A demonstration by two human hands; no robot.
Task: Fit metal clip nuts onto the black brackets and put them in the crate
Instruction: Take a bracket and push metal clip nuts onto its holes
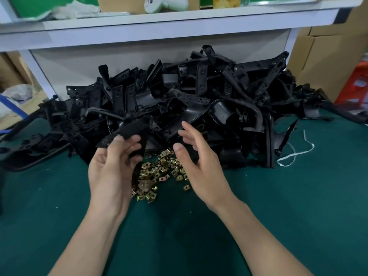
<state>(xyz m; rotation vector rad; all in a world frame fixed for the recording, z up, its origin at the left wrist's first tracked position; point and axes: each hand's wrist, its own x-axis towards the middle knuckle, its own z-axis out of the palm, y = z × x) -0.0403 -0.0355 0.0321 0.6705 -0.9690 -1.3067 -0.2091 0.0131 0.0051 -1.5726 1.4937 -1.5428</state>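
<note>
One black bracket [130, 127] gripped in left hand [111, 172] above clip nuts [159, 170].

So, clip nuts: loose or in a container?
Loose: clip nuts lie heaped directly on the green mat, before the bracket pile.

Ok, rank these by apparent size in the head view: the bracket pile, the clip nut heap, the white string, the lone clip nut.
1. bracket pile
2. clip nut heap
3. white string, thin, though its spread comes near the heap's
4. lone clip nut
</note>
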